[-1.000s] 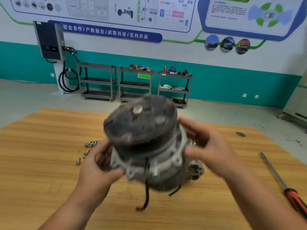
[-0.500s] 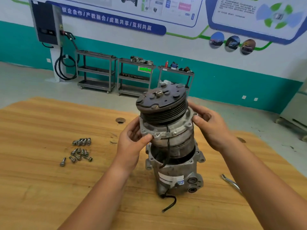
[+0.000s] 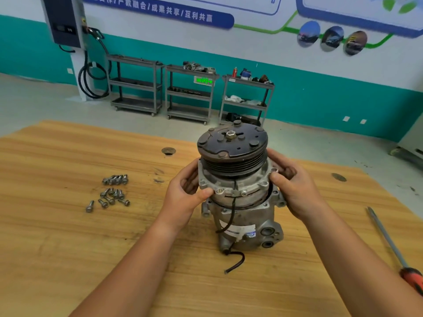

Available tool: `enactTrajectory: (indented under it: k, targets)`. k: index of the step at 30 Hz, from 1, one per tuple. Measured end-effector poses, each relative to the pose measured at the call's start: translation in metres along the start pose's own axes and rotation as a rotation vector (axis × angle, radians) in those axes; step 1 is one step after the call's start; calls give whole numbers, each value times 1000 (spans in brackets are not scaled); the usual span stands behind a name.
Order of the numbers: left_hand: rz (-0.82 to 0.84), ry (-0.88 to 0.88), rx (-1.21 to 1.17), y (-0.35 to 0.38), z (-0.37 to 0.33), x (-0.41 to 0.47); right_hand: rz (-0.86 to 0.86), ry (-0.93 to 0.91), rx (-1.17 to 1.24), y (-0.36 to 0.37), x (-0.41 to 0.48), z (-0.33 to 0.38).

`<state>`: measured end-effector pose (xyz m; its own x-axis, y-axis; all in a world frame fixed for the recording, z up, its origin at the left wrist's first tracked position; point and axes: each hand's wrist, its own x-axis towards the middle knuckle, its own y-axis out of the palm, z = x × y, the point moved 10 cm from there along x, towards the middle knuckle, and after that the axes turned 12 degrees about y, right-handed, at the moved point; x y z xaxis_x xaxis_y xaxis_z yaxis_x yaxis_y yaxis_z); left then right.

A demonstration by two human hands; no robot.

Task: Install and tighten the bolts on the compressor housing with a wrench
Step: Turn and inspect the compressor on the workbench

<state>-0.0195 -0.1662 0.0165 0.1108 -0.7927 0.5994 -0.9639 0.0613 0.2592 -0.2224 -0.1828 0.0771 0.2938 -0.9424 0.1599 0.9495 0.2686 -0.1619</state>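
Observation:
A grey compressor housing point(image 3: 246, 227) stands upright on the wooden table point(image 3: 57, 236). Its upper section with the dark pulley point(image 3: 232, 148) sits in the housing's open top, almost fully seated. My left hand point(image 3: 185, 195) grips the flange of that upper section on the left, thumb on its front edge. My right hand point(image 3: 295, 188) grips the flange on the right. Several loose bolts point(image 3: 112, 192) lie in a cluster on the table to the left. A black wire point(image 3: 233, 259) hangs down the housing's front. No wrench shows.
A screwdriver point(image 3: 393, 248) with a red and black handle lies at the table's right edge. Two round holes point(image 3: 168, 151) mark the tabletop. Three metal shelf carts point(image 3: 190, 92) and a wall charger point(image 3: 65, 21) stand against the far wall.
One second ago both hands held the upper section tilted in the air. It then came upright over the housing and has now sunk lower into it, closing most of the gap.

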Motion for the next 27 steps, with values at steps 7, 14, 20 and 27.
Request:
enactTrajectory:
  k: [7, 14, 20, 27]
  targets:
    - [37, -52, 19, 2, 12, -6, -22, 55, 37, -1, -9, -12]
    - [67, -58, 58, 2, 15, -8, -21, 81, 113, -2, -11, -21]
    - [68, -49, 80, 0, 23, -12, 21, 93, 45, -3, -11, -23]
    - [39, -68, 69, 0, 20, -13, 42, 104, 39, -1, -13, -22]
